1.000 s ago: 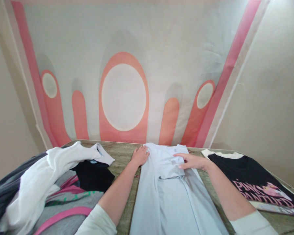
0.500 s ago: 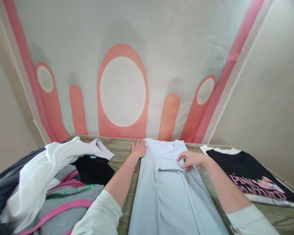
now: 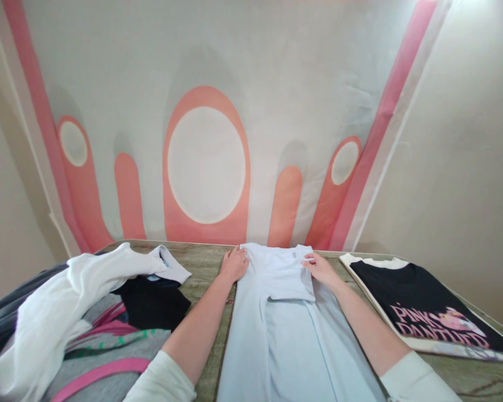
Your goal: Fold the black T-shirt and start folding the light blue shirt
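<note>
A pale blue shirt (image 3: 295, 346) lies in a long strip on the table, one side folded inward and a short sleeve (image 3: 291, 285) laid across its upper part. My left hand (image 3: 235, 264) rests at the upper left edge, fingers stretched out over cloth and tabletop. At the upper right edge, just below the neckline, my right hand (image 3: 321, 269) has its thumb and fingers close together on the fabric. A small neck label (image 3: 294, 254) shows between the hands.
To the left is a loose heap of clothes, with a white garment (image 3: 79, 290), a black one (image 3: 155, 304) and a grey one with pink trim (image 3: 104, 379). A folded black printed T-shirt (image 3: 419, 296) lies on the right. Behind the wooden table (image 3: 205, 279) stands a patterned wall (image 3: 318, 72).
My right hand has moved up from the sleeve to the shirt's upper right edge. The sleeve now lies flatter. My left hand stays at the upper left, and the view has tilted slightly.
</note>
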### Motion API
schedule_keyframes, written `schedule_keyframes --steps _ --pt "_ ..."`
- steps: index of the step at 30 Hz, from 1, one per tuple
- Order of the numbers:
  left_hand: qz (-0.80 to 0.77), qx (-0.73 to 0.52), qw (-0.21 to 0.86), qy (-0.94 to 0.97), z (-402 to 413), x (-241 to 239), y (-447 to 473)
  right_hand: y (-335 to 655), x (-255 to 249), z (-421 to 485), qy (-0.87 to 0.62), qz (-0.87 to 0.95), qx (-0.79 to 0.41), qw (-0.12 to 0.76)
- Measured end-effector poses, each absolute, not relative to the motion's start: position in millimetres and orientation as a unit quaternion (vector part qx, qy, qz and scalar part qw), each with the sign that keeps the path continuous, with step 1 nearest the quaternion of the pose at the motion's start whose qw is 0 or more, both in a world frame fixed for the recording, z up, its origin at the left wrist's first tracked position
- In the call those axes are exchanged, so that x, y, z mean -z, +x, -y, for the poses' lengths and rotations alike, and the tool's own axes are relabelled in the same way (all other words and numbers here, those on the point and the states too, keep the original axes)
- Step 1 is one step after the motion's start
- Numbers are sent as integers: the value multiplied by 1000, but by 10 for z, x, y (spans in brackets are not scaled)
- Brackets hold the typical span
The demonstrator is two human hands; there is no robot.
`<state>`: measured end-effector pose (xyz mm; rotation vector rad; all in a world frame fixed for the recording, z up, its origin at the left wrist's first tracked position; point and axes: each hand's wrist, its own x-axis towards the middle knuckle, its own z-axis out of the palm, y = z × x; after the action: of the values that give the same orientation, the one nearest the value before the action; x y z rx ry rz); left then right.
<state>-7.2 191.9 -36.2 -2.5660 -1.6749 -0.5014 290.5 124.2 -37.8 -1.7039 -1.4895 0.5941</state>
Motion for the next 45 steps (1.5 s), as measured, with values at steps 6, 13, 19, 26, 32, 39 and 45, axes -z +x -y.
schedule_keyframes --steps 6,13,19,26,32,39,45 --pt "570 86 14 -817 -2017 412 -69 2930 461 -1280 -674 619 -134 381" --pt "579 77 40 -811 -2057 317 -67 2947 513 -1231 -675 643 -73 353" --pt "548 83 72 -829 -1811 225 -26 2923 535 -1232 -674 665 -23 322" --pt "479 33 51 -876 -1365 157 -118 2955 553 -1230 -671 663 -43 329" --pt "468 67 21 -881 -1262 281 -288 2949 513 -1207 -629 681 -148 344" --pt "465 84 11 -881 -1294 370 -322 2960 483 -1190 -620 694 -108 349" --pt "478 91 41 -873 -1201 283 -284 2926 488 -1180 -658 697 -49 279"
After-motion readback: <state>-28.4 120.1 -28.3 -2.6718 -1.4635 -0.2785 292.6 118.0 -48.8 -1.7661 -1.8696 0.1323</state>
